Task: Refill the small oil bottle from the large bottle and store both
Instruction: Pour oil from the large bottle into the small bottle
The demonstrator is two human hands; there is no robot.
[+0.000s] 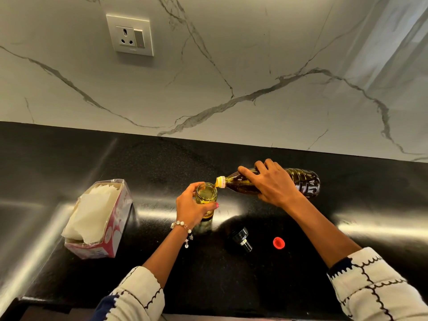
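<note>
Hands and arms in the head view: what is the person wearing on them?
Both forearms are bare below loose white sleeves with black scalloped grid lines and dark blue cuff trim. The left hand has a pale bead bracelet with small dangling charms at the wrist and pink polish on a nail. The right hand shows no jewellery.

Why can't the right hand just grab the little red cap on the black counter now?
Probably it could not yet. The right hand grips the large plastic oil bottle, tipped into the small glass bottle. The red cap lies in the open beside the black spout lid, with nothing covering it.
</note>
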